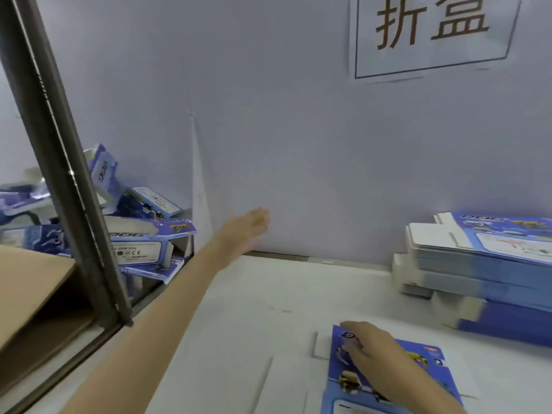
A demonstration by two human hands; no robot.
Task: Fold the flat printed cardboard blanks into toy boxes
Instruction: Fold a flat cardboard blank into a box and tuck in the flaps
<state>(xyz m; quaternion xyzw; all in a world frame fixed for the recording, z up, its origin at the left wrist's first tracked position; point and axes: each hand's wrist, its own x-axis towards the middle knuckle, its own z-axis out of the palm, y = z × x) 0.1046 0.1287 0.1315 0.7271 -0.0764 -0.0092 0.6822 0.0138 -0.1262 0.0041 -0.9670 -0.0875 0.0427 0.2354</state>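
A flat blue printed cardboard blank (424, 366) lies on the white table (254, 324) at the lower right. My right hand (367, 345) rests on it with fingers laid flat. My left hand (251, 225) is stretched out far ahead, blurred, fingers extended and holding nothing, close to the grey back wall. To its left lies a heap of folded blue toy boxes (149, 234). A tall stack of flat blanks (490, 264) sits at the right edge of the table.
A dark metal post (59, 162) slants across the left side. A brown carton (33, 291) stands at the lower left beyond the post. On the grey wall hangs a white sign (433, 31) with two large characters.
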